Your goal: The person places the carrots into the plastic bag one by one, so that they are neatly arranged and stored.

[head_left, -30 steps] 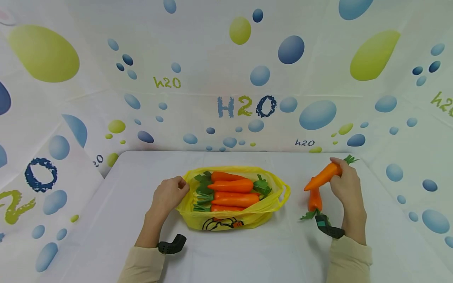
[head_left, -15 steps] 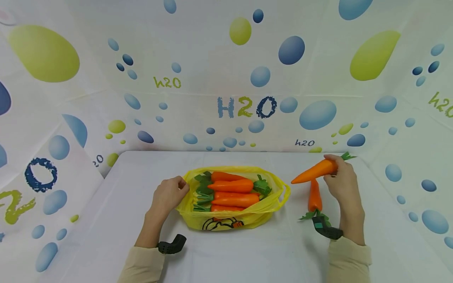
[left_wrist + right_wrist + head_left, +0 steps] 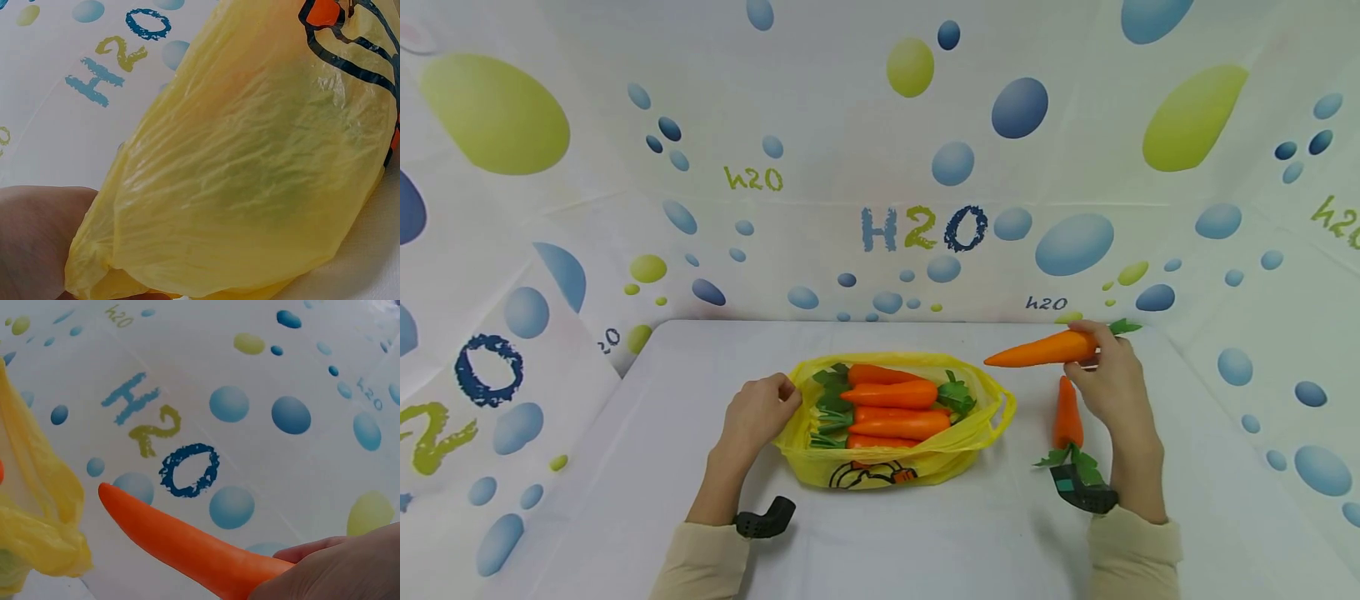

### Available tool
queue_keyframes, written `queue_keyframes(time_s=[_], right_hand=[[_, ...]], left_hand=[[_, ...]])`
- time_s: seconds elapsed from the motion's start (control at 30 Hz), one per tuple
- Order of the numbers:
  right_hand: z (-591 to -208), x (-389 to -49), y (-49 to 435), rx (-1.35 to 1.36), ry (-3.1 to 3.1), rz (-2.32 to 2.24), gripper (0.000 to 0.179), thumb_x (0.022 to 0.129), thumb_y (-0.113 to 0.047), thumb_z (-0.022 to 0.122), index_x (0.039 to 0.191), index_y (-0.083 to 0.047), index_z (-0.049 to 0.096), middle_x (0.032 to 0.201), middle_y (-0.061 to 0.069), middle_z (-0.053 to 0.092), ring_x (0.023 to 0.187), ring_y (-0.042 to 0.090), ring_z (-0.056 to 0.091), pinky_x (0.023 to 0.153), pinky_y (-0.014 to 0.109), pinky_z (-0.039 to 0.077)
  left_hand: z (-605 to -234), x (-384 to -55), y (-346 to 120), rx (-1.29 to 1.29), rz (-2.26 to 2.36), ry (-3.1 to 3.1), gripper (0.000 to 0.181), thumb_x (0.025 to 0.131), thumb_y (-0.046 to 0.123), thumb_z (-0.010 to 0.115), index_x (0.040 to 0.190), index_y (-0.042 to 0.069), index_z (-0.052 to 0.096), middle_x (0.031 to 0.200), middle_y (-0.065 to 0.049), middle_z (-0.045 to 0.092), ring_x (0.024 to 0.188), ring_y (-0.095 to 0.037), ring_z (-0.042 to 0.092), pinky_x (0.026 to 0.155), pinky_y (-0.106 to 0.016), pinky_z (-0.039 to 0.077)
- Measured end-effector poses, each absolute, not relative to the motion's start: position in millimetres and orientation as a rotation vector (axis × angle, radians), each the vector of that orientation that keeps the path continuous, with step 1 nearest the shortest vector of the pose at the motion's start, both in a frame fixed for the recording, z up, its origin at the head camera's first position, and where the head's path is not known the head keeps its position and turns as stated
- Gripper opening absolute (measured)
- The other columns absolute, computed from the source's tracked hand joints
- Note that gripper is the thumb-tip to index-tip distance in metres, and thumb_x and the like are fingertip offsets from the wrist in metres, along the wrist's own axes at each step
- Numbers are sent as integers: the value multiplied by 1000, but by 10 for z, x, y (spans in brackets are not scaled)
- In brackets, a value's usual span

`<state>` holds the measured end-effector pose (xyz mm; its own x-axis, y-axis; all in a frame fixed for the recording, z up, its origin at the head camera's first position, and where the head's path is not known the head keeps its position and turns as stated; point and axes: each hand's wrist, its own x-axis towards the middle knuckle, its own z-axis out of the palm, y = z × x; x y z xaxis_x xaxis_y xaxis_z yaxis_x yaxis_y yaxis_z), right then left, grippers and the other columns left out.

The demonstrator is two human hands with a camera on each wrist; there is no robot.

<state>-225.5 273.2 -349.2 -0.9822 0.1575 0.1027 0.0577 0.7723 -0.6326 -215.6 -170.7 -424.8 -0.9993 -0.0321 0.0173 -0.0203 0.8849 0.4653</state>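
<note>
My right hand (image 3: 1108, 367) grips an orange carrot (image 3: 1037, 350) near its leafy end, raised over the table with the tip pointing left. In the right wrist view the same carrot (image 3: 187, 547) reaches from the fingers toward the bag. My left hand (image 3: 760, 410) pinches the left edge of a yellow plastic bag (image 3: 880, 468); in the left wrist view the bag's side (image 3: 250, 175) fills most of the picture and hides the fingertips. Inside the open bag lie several carrots (image 3: 895, 394) with green tops. Another carrot (image 3: 1067, 417) rests on the table below my right hand, leaves toward me.
The table (image 3: 925, 550) has a white cover. A bag handle loop (image 3: 1003, 417) sticks out at the bag's right side. Behind the table hangs a white backdrop (image 3: 820, 100) printed with drops and lettering. Each wrist wears a black camera mount (image 3: 766, 518).
My right hand has moved left and slightly up with the carrot, whose tip has swung up and left toward the bag. The left hand and the bag stay where they were.
</note>
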Motion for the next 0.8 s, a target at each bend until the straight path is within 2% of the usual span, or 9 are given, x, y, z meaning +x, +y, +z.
queue_keyframes(time_s=[0.13,0.37,0.67,0.8], right_hand=[[-3469,-2252,2634,-81,-2830,986,56,94,-9,64,147,-11,46,130,25,52,107,39,57,88,53,56],[-3452,-2257,2452,105,-2852,922,56,92,-13,69,144,-10,49,125,20,60,96,33,60,81,44,53],[-3477,-2263,2219,198,-2903,895,55,90,-15,73,141,-12,50,123,17,64,89,28,60,76,36,52],[-3506,-2260,2136,238,-2928,910,54,89,-17,74,139,-12,52,119,16,65,83,24,58,68,31,48]], left_hand=[[-4243,-2154,-1706,43,-753,-3023,23,93,25,59,96,5,69,92,-11,72,68,-19,58,62,-34,51],[-4244,-2160,-1709,46,-761,-3026,22,93,26,59,95,5,68,92,-11,72,67,-19,58,61,-33,50],[-4241,-2159,-1707,45,-759,-3023,23,93,25,59,96,5,68,92,-11,72,68,-19,59,62,-34,51],[-4235,-2153,-1705,42,-758,-3020,23,93,25,59,95,5,68,91,-11,72,68,-19,58,62,-34,51]])
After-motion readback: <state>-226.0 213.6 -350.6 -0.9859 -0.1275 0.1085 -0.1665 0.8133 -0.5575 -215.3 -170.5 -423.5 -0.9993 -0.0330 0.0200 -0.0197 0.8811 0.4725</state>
